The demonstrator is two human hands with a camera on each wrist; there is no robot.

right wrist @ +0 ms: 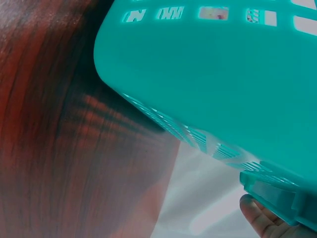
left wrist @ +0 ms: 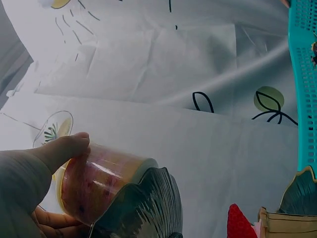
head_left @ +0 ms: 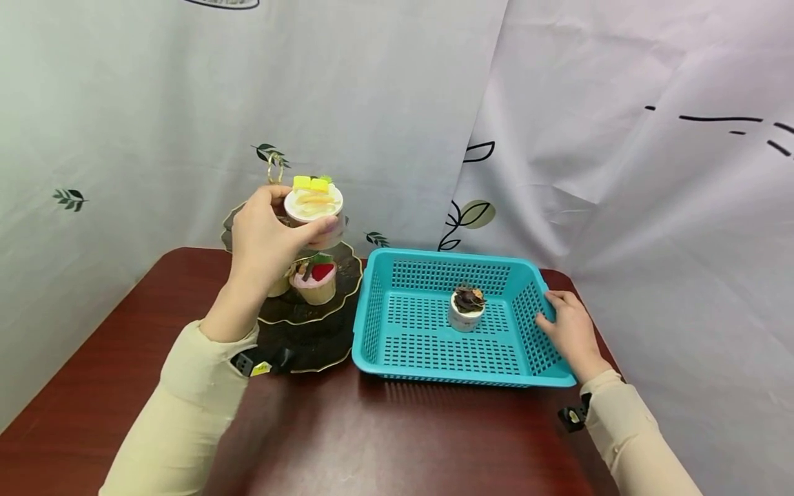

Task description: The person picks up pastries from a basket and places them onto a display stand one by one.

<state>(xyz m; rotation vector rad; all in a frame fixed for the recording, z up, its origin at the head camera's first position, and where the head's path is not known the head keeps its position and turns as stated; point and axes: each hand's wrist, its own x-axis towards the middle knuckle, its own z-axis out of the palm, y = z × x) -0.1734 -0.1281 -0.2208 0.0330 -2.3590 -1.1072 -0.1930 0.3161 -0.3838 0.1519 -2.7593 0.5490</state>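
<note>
My left hand (head_left: pixel 263 238) grips a clear dessert cup (head_left: pixel 329 234) topped with white cream and yellow cubes, raised over the tiered stand at the left. In the left wrist view the thumb and fingers wrap the cup (left wrist: pixel 106 181), and its base is right at the stand's dark wavy-edged tier (left wrist: pixel 153 208). At the right, my right hand (head_left: pixel 573 334) holds the rim of a turquoise plastic basket (head_left: pixel 455 379), also close up in the right wrist view. Inside the basket stands a small white cup dessert (head_left: pixel 465 313) with a dark chocolate topping.
On the stand's middle tier (head_left: pixel 347 275) sits a pink-topped cupcake (head_left: pixel 315 282) with a red piece on it, another partly hidden beside it. The reddish-brown table (head_left: pixel 397 441) ends at a patterned white cloth backdrop (head_left: pixel 384 124) behind and to the right.
</note>
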